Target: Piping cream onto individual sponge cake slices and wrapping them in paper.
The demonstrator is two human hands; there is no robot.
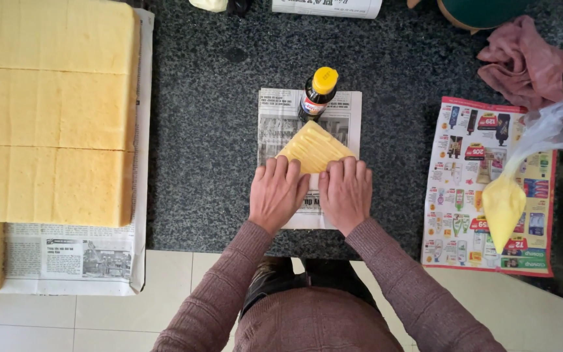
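Both hands, left hand [277,193] and right hand [345,193], press flat, fingers extended, on a yellow cake slice [314,146], seemingly folding it, grasping nothing. It lies on a newspaper sheet [275,124] on the dark tabletop [203,130], a yellow-capped bottle [317,94] just beyond.

At the centre of the counter [203,130] lay a sheet of newspaper [275,117], and on it a square cake piece [313,146] turned corner-up. Both hands, the left hand [276,193] and right hand [346,194], rested side by side on its 6 o'clock edge. A bottle [317,94] stood just at its 12 o'clock. At 9 o'clock lay large cake slabs [47,111] on more paper; at 3 o'clock, a piping bag [506,202] on a flyer [457,195]. At 1 o'clock sat what seemed a crumpled cloth [522,62].
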